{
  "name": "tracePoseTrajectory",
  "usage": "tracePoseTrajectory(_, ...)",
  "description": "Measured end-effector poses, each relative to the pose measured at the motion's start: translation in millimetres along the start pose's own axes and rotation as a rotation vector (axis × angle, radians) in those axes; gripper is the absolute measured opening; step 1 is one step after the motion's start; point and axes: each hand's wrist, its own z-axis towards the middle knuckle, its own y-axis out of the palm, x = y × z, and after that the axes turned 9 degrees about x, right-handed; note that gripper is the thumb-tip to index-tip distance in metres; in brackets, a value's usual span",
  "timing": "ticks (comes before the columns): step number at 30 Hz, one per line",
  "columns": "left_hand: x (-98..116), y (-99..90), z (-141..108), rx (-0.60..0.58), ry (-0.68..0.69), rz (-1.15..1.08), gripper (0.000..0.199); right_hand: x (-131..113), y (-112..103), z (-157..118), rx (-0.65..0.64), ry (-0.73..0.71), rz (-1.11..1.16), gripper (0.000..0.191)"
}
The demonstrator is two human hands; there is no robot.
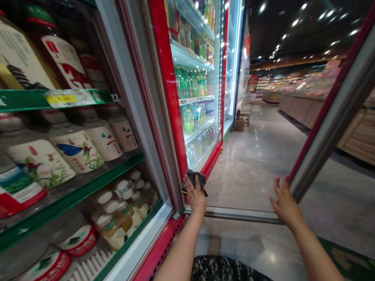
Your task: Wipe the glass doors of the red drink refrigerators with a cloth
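My left hand (197, 199) presses a folded dark grey cloth (195, 178) against the lower hinge-side corner of a glass door, its fingers spread over the cloth. The door (240, 214) stands swung out from a refrigerated cabinet, with a metal frame edged in red. Near the frame's free side (304, 175), my right hand (285, 203) has its fingers stretched out and apart and holds no loose object. Its fingertips are at the glass beside the frame; whether they touch it is hard to tell.
On the left, cabinet shelves (88, 191) hold bottles (77, 150) and small jars (117, 218). Beyond the glass is a lit drinks fridge with a red frame (172, 78). A shiny floor (249, 156) runs to wooden display counters (301, 111). A green mat (348, 259) lies at lower right.
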Motion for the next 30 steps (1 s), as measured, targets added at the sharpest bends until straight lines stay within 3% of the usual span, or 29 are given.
tracePoseTrajectory(4, 4.3, -5.2, 23.7, 0.027, -0.040, -0.065, 0.100, -1.9, -2.0, 0.2, -0.007, 0.034, 0.020, 0.085)
tracePoseTrajectory(7, -4.4, -6.5, 32.4, 0.039, -0.020, -0.069, 0.098, -10.3, -9.5, 0.8, 0.024, 0.058, 0.053, 0.080)
tracePoseTrajectory(11, -15.0, -0.3, 4.8, -0.006, -0.086, -0.036, 0.099, -17.4, -16.0, 2.0, 0.050, 0.055, 0.086, 0.077)
tracePoseTrajectory(14, -6.0, 5.0, -13.9, -0.001, -0.245, -0.012, 0.100, -23.1, -14.6, 3.6, 0.051, 0.056, 0.077, 0.075)
tracePoseTrajectory(16, 3.8, 5.2, -9.8, 0.026, -0.307, -0.033, 0.101, -28.4, -12.4, 5.0, 0.061, 0.064, 0.053, 0.077)
tracePoseTrajectory(19, 9.8, -0.4, 14.0, 0.022, -0.239, -0.090, 0.102, -34.0, -9.6, 6.2, 0.081, 0.064, 0.026, 0.079)
tracePoseTrajectory(22, 0.9, -7.4, 28.1, -0.018, -0.099, -0.122, 0.100, -32.2, -8.6, 5.7, 0.076, 0.049, 0.020, 0.080)
tracePoseTrajectory(26, -10.5, -8.9, 5.3, 0.022, -0.138, -0.035, 0.089, -27.0, -8.5, 4.3, 0.063, 0.066, 0.025, 0.081)
tracePoseTrajectory(30, -1.4, -7.4, -13.3, 0.018, -0.288, 0.153, 0.074, -32.7, -8.6, 6.2, 0.079, 0.063, 0.026, 0.080)
